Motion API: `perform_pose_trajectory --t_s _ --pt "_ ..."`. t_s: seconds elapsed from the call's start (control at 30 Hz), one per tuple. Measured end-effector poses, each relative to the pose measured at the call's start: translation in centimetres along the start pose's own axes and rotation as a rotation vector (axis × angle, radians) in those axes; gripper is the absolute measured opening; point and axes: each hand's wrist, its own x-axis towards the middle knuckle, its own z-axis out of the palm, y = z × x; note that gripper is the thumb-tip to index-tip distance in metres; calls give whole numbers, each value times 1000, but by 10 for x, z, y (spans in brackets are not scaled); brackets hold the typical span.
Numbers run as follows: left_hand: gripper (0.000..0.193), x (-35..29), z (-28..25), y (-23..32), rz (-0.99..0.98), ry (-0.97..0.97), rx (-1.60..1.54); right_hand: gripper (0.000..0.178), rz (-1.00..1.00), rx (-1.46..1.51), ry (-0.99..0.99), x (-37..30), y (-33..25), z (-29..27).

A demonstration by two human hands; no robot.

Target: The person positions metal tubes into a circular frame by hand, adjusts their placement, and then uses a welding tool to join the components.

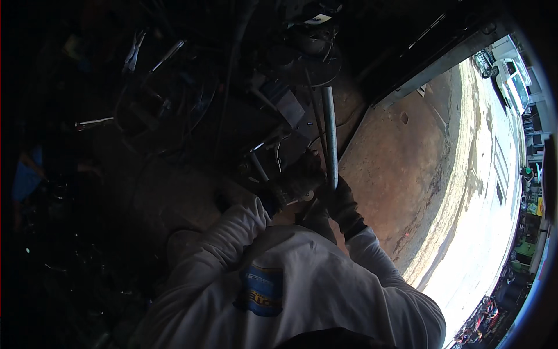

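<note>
A grey metal pipe stands in front of me, its upper end pointing away from my body. Wrapped round its near end is my right hand, in a dark glove. My left hand, also dark-gloved, is just left of the pipe with its fingers curled. Deep shadow hides what those fingers hold. A small round pale piece shows below the left hand, close to the wrist. Whether it is joined to anything in the hand, I cannot tell.
Beyond the pipe lies a dark round base. A boxy metal piece and a short metal bar sit left of it. Pliers-like tools lie farther left in shadow. Brown floor stretches right toward sunlit ground and a parked vehicle.
</note>
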Motion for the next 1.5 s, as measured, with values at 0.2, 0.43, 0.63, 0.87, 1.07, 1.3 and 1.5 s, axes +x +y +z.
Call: perform_pose_trajectory --t_s 0.2,0.43,0.63,0.87,1.07,1.3,1.5 --pt "21 -138 -35 -59 -539 26 -125 67 -102 -438 -44 58 -151 -42" --pt "24 -367 -43 -116 -1033 -213 257 55 -441 -688 -26 183 -218 -77" --pt "25 -445 -37 -93 -761 -818 615 60 -401 -1184 46 221 -269 -70" --pt "18 -454 -43 -57 -664 -740 713 76 -407 -1018 195 233 -262 -37" --pt "21 -447 -55 -63 -754 -650 676 86 -296 -1107 312 210 -290 -1" --pt "28 -428 -56 -50 -1220 226 33 77 -754 -920 492 161 -249 25" --pt "25 -520 -27 -71 -819 -79 606 77 -983 -962 232 141 -227 122"
